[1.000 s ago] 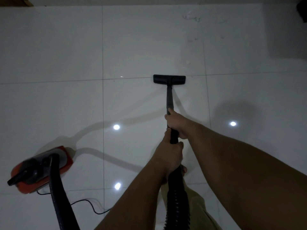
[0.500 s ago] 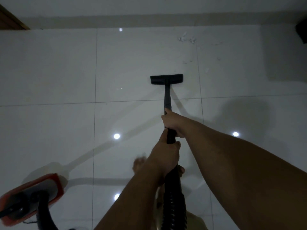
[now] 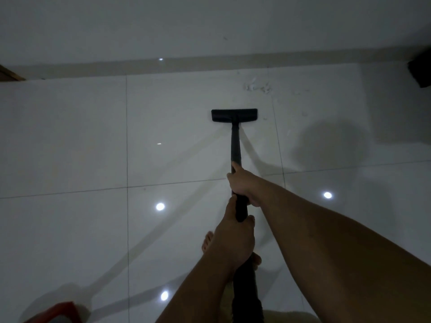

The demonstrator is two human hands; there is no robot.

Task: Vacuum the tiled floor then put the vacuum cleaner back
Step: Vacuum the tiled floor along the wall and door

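A black vacuum wand (image 3: 235, 145) runs from my hands out to its flat black floor head (image 3: 234, 115), which lies on the glossy white tiled floor (image 3: 77, 141). My right hand (image 3: 242, 183) grips the wand higher up. My left hand (image 3: 234, 241) grips it just below, where the ribbed black hose (image 3: 246, 292) begins. White crumbs and scraps of debris (image 3: 257, 86) lie just beyond and right of the floor head. Only a red corner of the vacuum body (image 3: 61, 312) shows at the bottom left.
A beige skirting strip and white wall (image 3: 210, 31) close the floor off beyond the debris. A dark object (image 3: 421, 68) sits at the right edge, a wooden corner (image 3: 9, 74) at the left. My bare foot (image 3: 207, 243) stands behind my left hand.
The floor head has moved forward across a tile joint toward the debris and wall. The view has tilted forward, so the red vacuum body has slid nearly out of sight at the bottom left.
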